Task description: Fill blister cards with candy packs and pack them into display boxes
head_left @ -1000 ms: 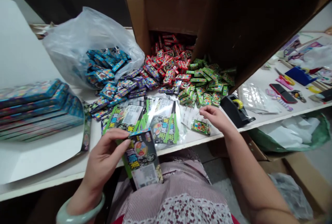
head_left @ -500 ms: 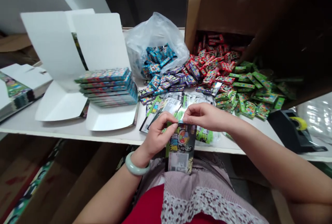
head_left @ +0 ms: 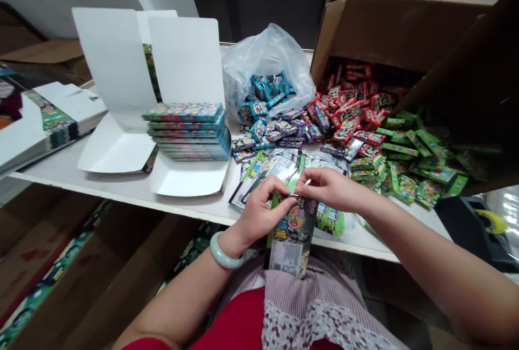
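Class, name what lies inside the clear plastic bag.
Small blue printed packets lie heaped inside the clear plastic bag; those beneath the top layer are hidden.

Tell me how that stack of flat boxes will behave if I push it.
The stack of flat boxes will probably slide apart: they lie loose and slightly offset, with nothing binding them. Their glossy print suggests slippery faces. Each looks thin, so the stack is likely light and easily tipped.
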Action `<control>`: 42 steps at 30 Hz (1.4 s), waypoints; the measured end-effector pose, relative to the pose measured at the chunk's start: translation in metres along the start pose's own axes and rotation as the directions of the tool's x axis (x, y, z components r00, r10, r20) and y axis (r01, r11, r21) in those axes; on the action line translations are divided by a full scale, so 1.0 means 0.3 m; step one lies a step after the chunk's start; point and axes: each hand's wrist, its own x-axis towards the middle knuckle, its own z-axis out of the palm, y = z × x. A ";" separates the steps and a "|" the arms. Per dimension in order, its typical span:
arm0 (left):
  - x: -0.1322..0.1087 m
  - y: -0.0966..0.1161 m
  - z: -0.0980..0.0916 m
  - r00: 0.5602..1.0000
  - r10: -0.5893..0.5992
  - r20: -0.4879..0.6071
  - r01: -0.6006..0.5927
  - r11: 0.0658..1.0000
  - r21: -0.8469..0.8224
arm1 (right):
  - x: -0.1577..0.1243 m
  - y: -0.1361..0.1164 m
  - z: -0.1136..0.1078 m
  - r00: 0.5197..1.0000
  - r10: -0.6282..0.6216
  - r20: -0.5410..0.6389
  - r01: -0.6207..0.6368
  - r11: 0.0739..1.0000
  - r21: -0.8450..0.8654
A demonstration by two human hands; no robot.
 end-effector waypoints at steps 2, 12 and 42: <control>-0.020 0.003 -0.008 0.998 -0.058 -0.005 0.058 0.997 -0.046 | 0.005 -0.003 0.014 0.994 0.073 0.076 -0.084 0.985 0.154; -0.076 0.132 -0.256 0.990 -0.141 -0.019 0.136 0.975 -0.176 | -0.017 0.002 -0.006 0.996 0.083 0.045 -0.095 0.903 0.419; 0.087 -0.165 0.174 0.857 -0.278 0.434 -0.123 0.707 0.696 | 0.088 0.279 -0.117 0.902 -0.085 -0.423 -0.285 0.620 -0.731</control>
